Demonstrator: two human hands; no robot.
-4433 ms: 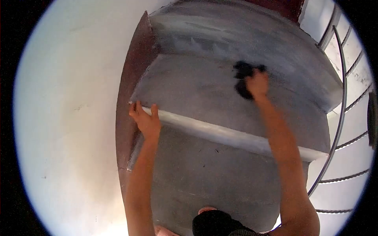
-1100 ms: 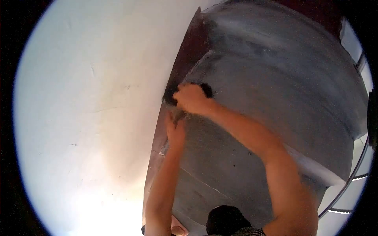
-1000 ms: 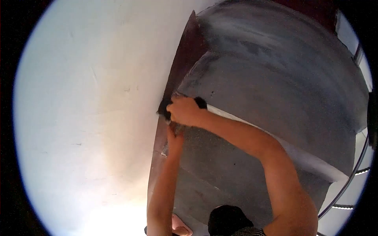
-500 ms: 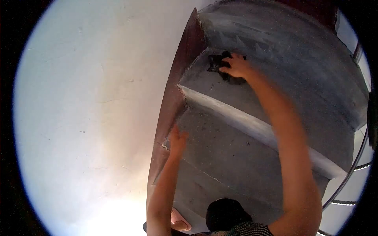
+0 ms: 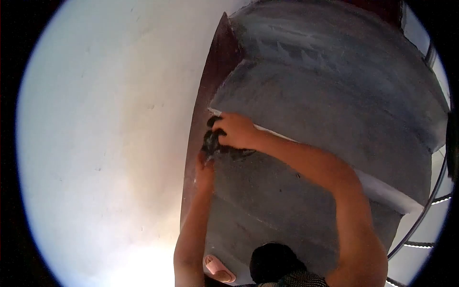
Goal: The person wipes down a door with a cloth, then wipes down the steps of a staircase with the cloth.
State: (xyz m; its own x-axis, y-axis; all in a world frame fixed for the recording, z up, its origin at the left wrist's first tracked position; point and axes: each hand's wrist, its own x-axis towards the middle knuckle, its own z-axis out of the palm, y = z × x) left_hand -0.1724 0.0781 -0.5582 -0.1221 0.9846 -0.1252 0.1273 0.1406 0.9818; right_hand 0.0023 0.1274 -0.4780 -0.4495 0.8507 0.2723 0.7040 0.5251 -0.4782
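My right hand [image 5: 235, 130] is closed on a bunched black cloth [image 5: 212, 142], at the left end of the lower step's edge. The cloth lies against the corner where the grey step [image 5: 267, 186] meets the dark red skirting [image 5: 195, 138]. Just below it, my left hand [image 5: 205, 171] rests along the skirting with its fingers apart, the tips close to the cloth; whether they touch it I cannot tell. The upper step [image 5: 306, 105] curves away above my right arm, a pale strip [image 5: 382, 189] running along its front edge.
A white wall [image 5: 105, 134] fills the left side. On the right runs a dark railing [image 5: 416, 225] with twisted bars. My foot in a pink slipper [image 5: 220, 269] shows at the bottom, beside a dark rounded shape [image 5: 275, 262].
My right hand has brought the black cloth down and left, from the upper step to the corner by the skirting. The left hand has shifted slightly left.
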